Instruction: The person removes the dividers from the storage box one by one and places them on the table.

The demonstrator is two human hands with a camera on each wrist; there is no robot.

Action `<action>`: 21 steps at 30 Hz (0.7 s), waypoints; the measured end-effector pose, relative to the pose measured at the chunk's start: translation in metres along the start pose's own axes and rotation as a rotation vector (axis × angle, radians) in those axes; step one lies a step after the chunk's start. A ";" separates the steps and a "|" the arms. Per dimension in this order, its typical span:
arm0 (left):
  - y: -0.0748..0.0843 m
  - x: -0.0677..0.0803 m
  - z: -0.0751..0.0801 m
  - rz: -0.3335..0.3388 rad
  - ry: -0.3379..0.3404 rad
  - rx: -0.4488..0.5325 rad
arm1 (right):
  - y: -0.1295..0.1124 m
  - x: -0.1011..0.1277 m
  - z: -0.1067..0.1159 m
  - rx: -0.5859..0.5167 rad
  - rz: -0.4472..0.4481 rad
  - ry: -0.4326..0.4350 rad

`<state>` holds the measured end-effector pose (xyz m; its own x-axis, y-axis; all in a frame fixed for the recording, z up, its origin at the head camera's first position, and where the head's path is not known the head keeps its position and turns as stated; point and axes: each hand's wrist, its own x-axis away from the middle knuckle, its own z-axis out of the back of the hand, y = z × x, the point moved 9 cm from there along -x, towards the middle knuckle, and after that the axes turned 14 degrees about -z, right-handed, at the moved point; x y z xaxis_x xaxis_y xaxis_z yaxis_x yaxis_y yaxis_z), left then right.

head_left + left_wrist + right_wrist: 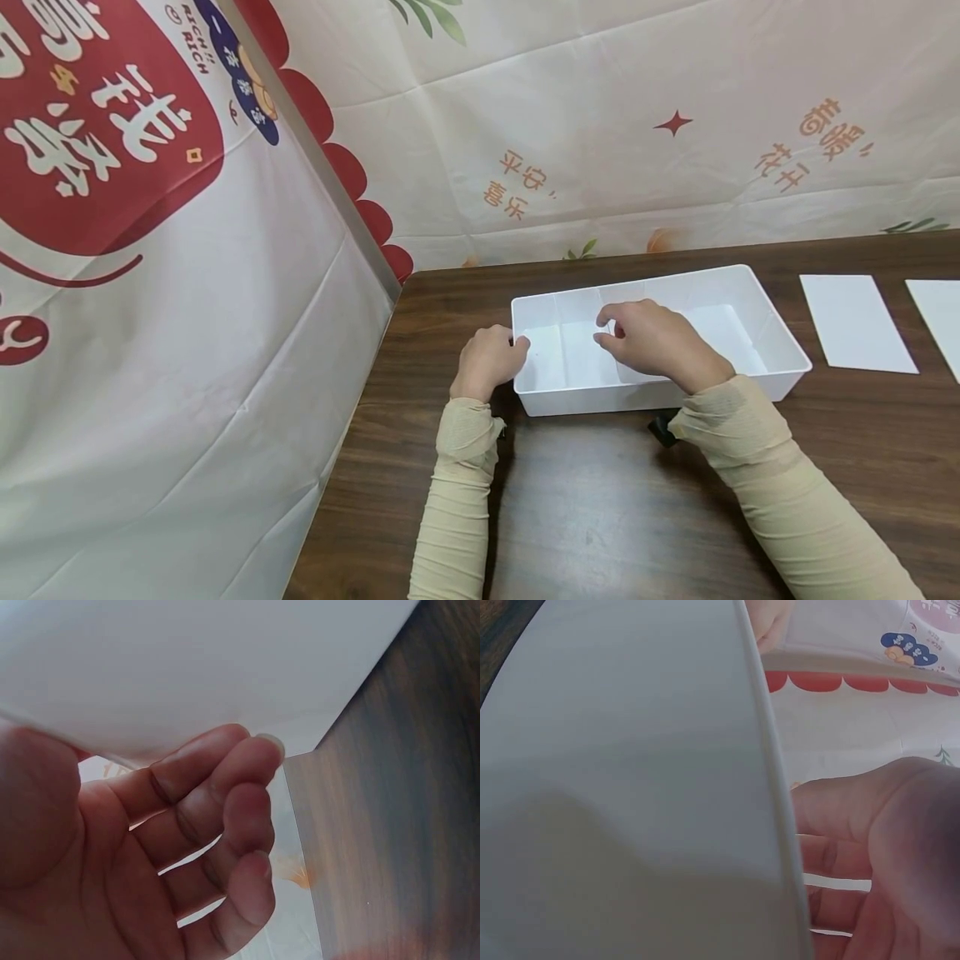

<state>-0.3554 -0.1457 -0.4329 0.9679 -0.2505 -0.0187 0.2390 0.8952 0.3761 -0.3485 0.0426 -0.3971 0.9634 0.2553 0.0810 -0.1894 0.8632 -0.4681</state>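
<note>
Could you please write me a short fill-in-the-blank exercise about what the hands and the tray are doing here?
1. The white plastic tray stands on a dark ____ table.
2. The left hand holds the tray's ____ end.
3. The right hand pinches a white ____ that stands upright inside the tray.
4. To the right of the tray, white ____ lie flat on the table.

Missing words: wooden; left; divider; sheets

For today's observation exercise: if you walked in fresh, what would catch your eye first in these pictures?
First, the white tray on the dark wooden table, with both hands at it: the left hand grips its left end, and the right hand pinches a white divider inside. Next, the red and white printed cloth on the left, and the white sheets lying right of the tray.
</note>
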 end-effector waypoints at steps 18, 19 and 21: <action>0.000 0.000 0.000 -0.020 0.005 -0.004 | -0.001 -0.002 -0.005 0.033 -0.002 -0.015; 0.000 0.000 0.000 -0.022 0.004 -0.004 | -0.001 -0.002 -0.006 0.035 -0.003 -0.018; 0.000 -0.001 0.000 -0.023 0.003 -0.006 | -0.001 -0.002 -0.006 0.042 -0.005 -0.021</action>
<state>-0.3561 -0.1452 -0.4330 0.9623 -0.2704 -0.0301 0.2620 0.8913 0.3700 -0.3489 0.0383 -0.4024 0.9603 0.2594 0.1024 -0.1924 0.8820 -0.4303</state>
